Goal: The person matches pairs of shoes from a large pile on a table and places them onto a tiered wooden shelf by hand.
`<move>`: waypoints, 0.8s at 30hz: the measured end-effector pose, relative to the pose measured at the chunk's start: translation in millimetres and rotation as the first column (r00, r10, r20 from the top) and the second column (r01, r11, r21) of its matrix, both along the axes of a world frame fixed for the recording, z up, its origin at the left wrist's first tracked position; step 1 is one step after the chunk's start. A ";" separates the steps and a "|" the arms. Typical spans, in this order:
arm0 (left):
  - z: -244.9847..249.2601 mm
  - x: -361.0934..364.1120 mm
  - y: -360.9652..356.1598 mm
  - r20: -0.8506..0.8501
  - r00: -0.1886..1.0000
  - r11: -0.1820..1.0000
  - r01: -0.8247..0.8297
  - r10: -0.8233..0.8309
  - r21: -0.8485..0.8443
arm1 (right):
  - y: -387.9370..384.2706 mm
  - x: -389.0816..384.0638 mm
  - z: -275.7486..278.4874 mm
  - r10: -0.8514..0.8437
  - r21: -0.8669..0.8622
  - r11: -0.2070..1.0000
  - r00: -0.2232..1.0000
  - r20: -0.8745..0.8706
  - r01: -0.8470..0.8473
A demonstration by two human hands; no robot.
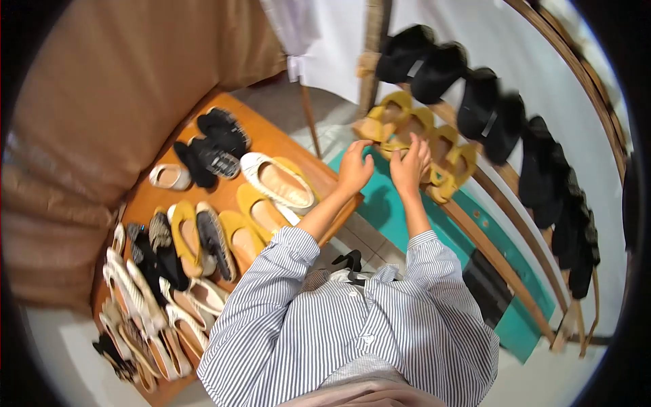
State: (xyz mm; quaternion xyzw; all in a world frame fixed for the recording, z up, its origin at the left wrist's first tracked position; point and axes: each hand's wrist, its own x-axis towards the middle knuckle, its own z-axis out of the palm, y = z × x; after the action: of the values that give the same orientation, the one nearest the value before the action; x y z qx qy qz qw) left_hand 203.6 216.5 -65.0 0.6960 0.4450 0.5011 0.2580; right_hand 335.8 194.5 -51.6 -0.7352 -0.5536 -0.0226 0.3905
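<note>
Both of my hands are raised in front of a row of yellow flat shoes (pixel 444 163) on a wooden rack. My left hand (pixel 355 166) is beside the leftmost yellow pair (pixel 395 117), its fingers bent and the thumb apart from them. My right hand (pixel 409 165) lies over the front of the yellow shoes, fingers spread; some contact with them is likely hidden behind the fingers. Neither hand visibly grips a shoe. The yellow shoes stand tilted, with their open insides facing me.
Black shoes (pixel 480 112) line a higher rack rail. To the left, an orange-brown table (pixel 285 146) carries several flats, including a white shoe (pixel 278 182) and black shoes (pixel 215 146). A green board (pixel 380 200) lies beneath the rack. A brown curtain (pixel 135 74) hangs behind the table.
</note>
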 end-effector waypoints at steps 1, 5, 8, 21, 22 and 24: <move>-1.1 -28.2 -5.6 0.007 0.998 0.998 -0.065 0.065 -0.008 | 5.9 -24.2 -8.0 0.114 0.047 0.993 0.993 -0.022 -0.113; -15.1 -142.7 -46.7 0.039 0.942 0.942 -0.334 0.334 0.005 | 8.3 -119.5 -17.4 0.436 -0.235 0.843 0.870 -0.231 -0.484; -28.7 -213.4 -98.3 -0.016 0.853 0.845 -0.519 0.521 -0.131 | -2.0 -175.3 -37.5 0.519 -0.340 0.647 0.720 -0.460 -0.683; -17.7 -287.1 -176.5 0.328 0.769 0.676 -0.177 0.549 -0.715 | -66.7 -287.6 9.0 0.626 -0.394 0.242 0.453 -0.635 -0.887; -21.4 -288.0 -168.5 0.363 0.790 0.809 -0.266 0.495 -0.524 | -76.2 -293.9 6.4 0.693 -0.276 0.199 0.334 -0.638 -0.940; -25.8 -306.9 -161.4 0.356 0.698 0.697 -0.286 0.622 -0.658 | -71.9 -293.9 -22.2 0.718 -0.214 0.211 0.300 -0.628 -0.954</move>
State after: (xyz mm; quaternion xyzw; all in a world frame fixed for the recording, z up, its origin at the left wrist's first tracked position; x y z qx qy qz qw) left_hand -103.3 55.0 -90.8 0.2731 0.6404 0.5775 0.4264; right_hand 41.9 122.6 -73.9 -0.3630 -0.7527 0.5102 0.2035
